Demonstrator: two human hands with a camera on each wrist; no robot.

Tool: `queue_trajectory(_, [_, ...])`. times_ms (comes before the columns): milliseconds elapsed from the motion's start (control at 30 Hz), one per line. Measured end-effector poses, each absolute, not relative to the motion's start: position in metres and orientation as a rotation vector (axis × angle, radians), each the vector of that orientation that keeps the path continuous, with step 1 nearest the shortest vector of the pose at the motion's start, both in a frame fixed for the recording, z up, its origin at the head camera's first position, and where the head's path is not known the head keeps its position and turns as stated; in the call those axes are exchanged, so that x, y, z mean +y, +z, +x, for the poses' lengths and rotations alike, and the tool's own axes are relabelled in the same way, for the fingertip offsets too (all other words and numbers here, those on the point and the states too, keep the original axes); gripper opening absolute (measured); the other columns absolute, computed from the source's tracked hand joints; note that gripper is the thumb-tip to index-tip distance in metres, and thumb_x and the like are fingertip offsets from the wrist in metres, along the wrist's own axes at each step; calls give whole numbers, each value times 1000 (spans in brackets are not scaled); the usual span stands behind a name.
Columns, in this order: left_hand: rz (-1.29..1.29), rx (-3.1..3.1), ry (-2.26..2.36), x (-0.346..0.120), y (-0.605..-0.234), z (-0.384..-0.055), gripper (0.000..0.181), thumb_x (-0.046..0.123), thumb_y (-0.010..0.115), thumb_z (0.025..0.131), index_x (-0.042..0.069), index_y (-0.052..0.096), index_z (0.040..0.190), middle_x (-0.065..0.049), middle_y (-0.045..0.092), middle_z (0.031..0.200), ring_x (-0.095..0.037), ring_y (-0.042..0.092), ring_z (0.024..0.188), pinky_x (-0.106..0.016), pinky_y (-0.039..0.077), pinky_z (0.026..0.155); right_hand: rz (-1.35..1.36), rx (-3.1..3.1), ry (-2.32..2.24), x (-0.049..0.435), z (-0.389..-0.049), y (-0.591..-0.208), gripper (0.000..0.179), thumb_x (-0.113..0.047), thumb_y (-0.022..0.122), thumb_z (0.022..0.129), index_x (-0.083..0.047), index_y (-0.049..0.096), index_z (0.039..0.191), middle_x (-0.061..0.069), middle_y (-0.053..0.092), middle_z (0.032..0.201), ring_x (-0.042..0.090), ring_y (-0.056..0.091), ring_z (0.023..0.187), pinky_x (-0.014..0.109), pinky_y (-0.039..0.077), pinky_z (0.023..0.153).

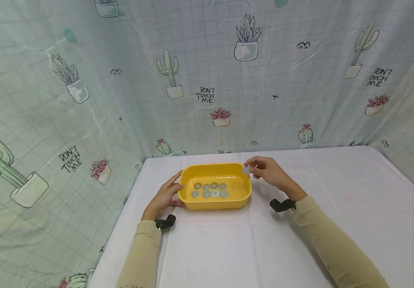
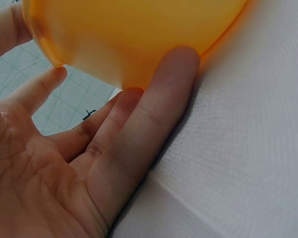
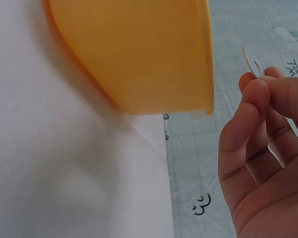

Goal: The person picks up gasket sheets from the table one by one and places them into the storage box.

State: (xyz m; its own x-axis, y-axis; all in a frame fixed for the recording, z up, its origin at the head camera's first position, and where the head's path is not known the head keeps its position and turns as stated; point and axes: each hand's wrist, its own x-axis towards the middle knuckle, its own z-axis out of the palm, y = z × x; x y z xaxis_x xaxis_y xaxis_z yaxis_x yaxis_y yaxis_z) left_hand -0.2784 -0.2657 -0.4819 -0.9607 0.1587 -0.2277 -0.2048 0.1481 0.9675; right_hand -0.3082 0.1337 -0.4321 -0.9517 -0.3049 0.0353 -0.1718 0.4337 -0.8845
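Note:
A shallow yellow plastic tub (image 1: 214, 205) with rounded corners sits on the white-covered table. On its floor lie several flat grey metal washers (image 1: 223, 195), laid out in two rows. My left hand (image 1: 163, 198) holds the tub's left end, one digit over the rim and other fingers against the outer wall (image 2: 114, 39). Above the tub's right rim, my right hand (image 1: 269, 172) pinches a single metal washer (image 1: 244, 170) between thumb and fingertips. In the right wrist view that washer (image 3: 249, 63) shows nearly edge-on, beyond the tub's wall.
A white cloth (image 1: 214, 248) covers the table. Behind and to the left hangs a pale green curtain (image 1: 199, 60) printed with cacti. Each wrist carries a black camera mount, one on the left (image 1: 166, 222) and one on the right (image 1: 281, 205).

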Motion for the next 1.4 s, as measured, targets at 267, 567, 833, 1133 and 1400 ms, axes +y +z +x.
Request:
queue_trajectory(267, [-47, 2159, 1884, -266, -481, -277, 61, 26, 57, 101, 48, 38, 155, -18, 54, 140, -28, 65, 106, -50, 66, 78, -611, 2574, -1436, 117, -324, -418, 20, -13, 62, 101, -15, 72, 118, 10, 65, 103, 28, 62, 81, 43, 61, 80])
queue_trajectory(567, [-57, 2145, 1893, -265, -482, -276, 61, 26, 58, 101, 48, 39, 154, -18, 54, 138, -27, 65, 107, -51, 66, 77, -767, 2496, -1288, 103, -343, -412, 20, -14, 62, 102, -15, 73, 118, 12, 68, 97, 23, 58, 76, 31, 56, 70])
queue_trajectory(833, [-56, 2151, 1892, -265, -480, -276, 61, 26, 58, 101, 49, 39, 153, -17, 54, 138, -27, 66, 106, -51, 66, 77, -896, 2445, -1117, 97, -354, -412, 19, -7, 60, 100, -9, 73, 114, 15, 67, 95, 20, 57, 74, 30, 56, 69])
queue_trajectory(1133, [-60, 2155, 1895, -266, -478, -276, 61, 25, 57, 101, 48, 39, 154, -17, 54, 141, -27, 66, 105, -51, 66, 77, -969, 2447, -879, 82, -354, -411, 20, -3, 62, 98, -8, 74, 113, 6, 64, 90, 16, 57, 75, 24, 56, 70])
queue_trajectory(1400, [-59, 2155, 1887, -265, -479, -276, 61, 26, 58, 100, 48, 39, 154, -18, 55, 140, -27, 67, 104, -50, 66, 77, -1036, 2464, -671, 72, -353, -418, 19, -4, 63, 97, -14, 76, 108, 0, 66, 90, 15, 57, 81, 23, 53, 75])
